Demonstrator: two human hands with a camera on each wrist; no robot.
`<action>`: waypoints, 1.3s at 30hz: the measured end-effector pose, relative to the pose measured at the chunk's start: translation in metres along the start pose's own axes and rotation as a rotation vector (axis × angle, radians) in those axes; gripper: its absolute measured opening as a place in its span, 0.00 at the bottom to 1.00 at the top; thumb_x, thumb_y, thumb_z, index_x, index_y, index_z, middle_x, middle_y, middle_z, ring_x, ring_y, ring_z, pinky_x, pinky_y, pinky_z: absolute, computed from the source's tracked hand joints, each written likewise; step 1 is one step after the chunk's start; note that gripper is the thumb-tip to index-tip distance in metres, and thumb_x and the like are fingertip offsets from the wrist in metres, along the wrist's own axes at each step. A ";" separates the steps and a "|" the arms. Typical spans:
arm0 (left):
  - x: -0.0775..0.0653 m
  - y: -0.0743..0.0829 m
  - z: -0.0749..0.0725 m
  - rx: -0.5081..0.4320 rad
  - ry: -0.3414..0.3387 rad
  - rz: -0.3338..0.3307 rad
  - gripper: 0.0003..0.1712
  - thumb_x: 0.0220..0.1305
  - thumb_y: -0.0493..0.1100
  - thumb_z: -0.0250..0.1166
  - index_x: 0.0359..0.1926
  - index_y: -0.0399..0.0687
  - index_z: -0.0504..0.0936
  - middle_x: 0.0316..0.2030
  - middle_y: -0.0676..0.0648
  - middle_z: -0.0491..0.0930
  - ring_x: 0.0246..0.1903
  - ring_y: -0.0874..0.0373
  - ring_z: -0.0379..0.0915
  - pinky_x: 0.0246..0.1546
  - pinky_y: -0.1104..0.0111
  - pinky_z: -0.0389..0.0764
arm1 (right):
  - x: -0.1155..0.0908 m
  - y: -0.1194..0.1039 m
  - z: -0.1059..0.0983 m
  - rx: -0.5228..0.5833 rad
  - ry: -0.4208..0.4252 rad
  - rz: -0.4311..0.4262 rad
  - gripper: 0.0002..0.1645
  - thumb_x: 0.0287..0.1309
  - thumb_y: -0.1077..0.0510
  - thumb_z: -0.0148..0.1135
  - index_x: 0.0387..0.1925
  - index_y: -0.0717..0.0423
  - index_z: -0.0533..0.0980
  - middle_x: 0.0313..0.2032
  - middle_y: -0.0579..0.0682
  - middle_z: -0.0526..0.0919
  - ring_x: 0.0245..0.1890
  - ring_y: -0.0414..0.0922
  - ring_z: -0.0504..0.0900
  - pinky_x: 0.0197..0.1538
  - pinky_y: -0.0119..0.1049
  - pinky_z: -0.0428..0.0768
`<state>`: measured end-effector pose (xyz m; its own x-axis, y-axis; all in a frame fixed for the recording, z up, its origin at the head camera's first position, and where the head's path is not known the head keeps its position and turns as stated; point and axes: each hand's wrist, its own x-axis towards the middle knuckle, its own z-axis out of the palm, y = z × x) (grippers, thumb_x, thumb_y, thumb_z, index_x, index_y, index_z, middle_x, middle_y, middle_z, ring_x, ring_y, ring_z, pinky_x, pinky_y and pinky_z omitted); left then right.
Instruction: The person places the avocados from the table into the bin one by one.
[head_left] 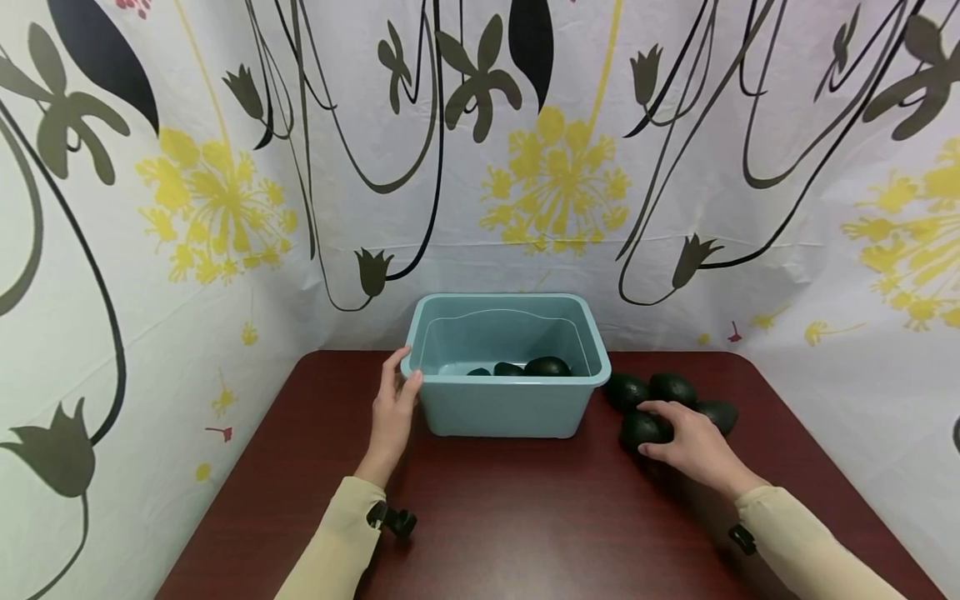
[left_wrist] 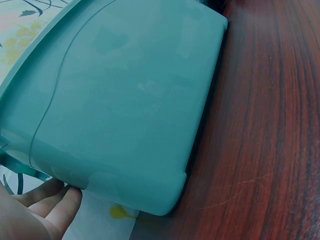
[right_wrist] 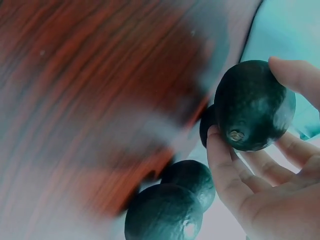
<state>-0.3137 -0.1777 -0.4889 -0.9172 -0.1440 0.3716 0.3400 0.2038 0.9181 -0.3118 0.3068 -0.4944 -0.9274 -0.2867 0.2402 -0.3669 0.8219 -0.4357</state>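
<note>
A dark green avocado (head_left: 643, 431) is in my right hand (head_left: 693, 446), gripped between thumb and fingers. In the right wrist view the held avocado (right_wrist: 255, 105) shows its stem end, with more avocados (right_wrist: 162, 212) behind and below it. My left hand (head_left: 392, 412) holds the light blue plastic bin (head_left: 502, 408) at its left front corner, thumb by the front rim. The left wrist view shows the fingers (left_wrist: 67, 212) bent against the edge of the bin (left_wrist: 125, 110). Inside the bin lie dark avocados (head_left: 547, 367), partly hidden by the front wall.
Three other avocados (head_left: 672, 389) sit on the dark red wooden table (head_left: 525, 517), close to the bin's right side. A patterned white cloth (head_left: 480, 208) hangs behind and along both sides of the table. Each wrist wears a black strap (head_left: 742, 538).
</note>
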 end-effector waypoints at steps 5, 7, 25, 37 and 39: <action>0.000 0.000 0.000 0.005 0.001 -0.003 0.29 0.74 0.62 0.56 0.72 0.76 0.62 0.71 0.46 0.64 0.62 0.48 0.69 0.57 0.44 0.74 | 0.000 -0.003 -0.004 0.009 0.001 0.000 0.40 0.52 0.47 0.78 0.65 0.50 0.73 0.61 0.55 0.77 0.58 0.58 0.75 0.54 0.61 0.74; 0.000 0.001 0.000 0.006 0.003 -0.007 0.29 0.73 0.63 0.56 0.72 0.76 0.62 0.71 0.47 0.64 0.62 0.49 0.69 0.57 0.45 0.74 | -0.001 -0.005 -0.005 0.011 0.003 0.002 0.40 0.52 0.47 0.77 0.65 0.50 0.73 0.61 0.54 0.76 0.58 0.58 0.75 0.54 0.61 0.74; 0.000 0.003 -0.001 -0.019 -0.013 -0.033 0.29 0.74 0.61 0.57 0.72 0.75 0.62 0.72 0.46 0.62 0.62 0.47 0.69 0.58 0.42 0.72 | -0.003 -0.027 -0.024 0.029 0.059 0.017 0.40 0.55 0.38 0.73 0.66 0.47 0.73 0.60 0.54 0.76 0.58 0.56 0.75 0.54 0.59 0.73; -0.010 0.038 -0.002 -0.019 -0.036 -0.036 0.31 0.76 0.54 0.56 0.75 0.62 0.60 0.73 0.39 0.61 0.63 0.45 0.68 0.58 0.42 0.71 | -0.002 -0.039 -0.030 0.022 0.107 -0.009 0.40 0.54 0.37 0.74 0.64 0.46 0.74 0.58 0.52 0.77 0.52 0.53 0.77 0.49 0.54 0.75; -0.010 0.037 -0.003 -0.020 -0.034 -0.036 0.31 0.76 0.54 0.57 0.75 0.63 0.61 0.72 0.39 0.61 0.63 0.45 0.68 0.58 0.42 0.71 | -0.002 -0.042 -0.031 0.023 0.112 -0.016 0.39 0.54 0.37 0.74 0.64 0.46 0.74 0.58 0.51 0.77 0.52 0.52 0.77 0.48 0.53 0.76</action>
<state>-0.2910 -0.1711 -0.4580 -0.9352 -0.1176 0.3340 0.3108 0.1794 0.9334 -0.2926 0.2884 -0.4499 -0.9082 -0.2418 0.3417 -0.3842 0.8056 -0.4510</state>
